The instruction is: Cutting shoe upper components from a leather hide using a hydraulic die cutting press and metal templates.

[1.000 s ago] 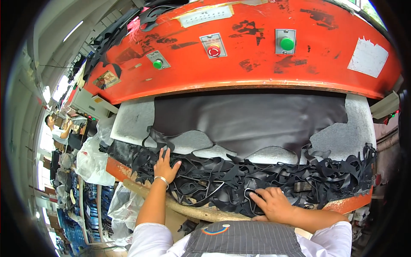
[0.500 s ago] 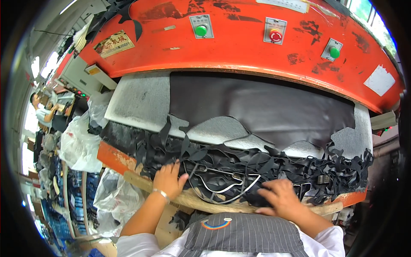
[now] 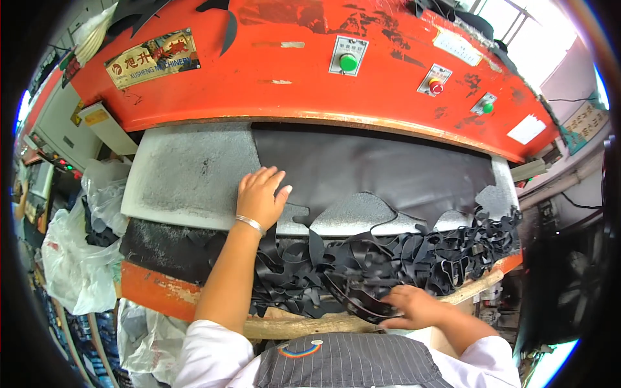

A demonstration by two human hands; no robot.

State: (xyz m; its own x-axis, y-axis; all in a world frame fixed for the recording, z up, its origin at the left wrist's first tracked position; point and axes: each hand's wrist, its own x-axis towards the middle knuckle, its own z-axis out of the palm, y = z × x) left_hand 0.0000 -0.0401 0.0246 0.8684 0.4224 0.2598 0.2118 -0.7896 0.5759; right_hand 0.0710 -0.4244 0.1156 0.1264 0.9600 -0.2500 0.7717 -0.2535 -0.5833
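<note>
Left hand (image 3: 261, 197): up from the scraps (image 3: 404, 255) since half a second ago, and now over the sheet's left edge, palm down, fingers out, thumb spread.
Right hand (image 3: 414, 307): nearer than the sheet, fingers and thumb clamped on the end of a curved frame (image 3: 352, 304), which tilts and blurs.
Hands: well apart, either side of the scraps.
Sheet (image 3: 375, 168): dark and smooth, lying on the pale pad (image 3: 187, 168), its near edge cut into curves, its far edge at the press.
Scraps: black strips heaped along the sheet's near side.
Pole (image 3: 304, 326): wooden, nearer than the sheet, just past the scraps.
Press (image 3: 259, 97): red, beyond the sheet, two green buttons and a red one on its face.
Bag (image 3: 77, 258): whitish plastic, left of the sheet.
</note>
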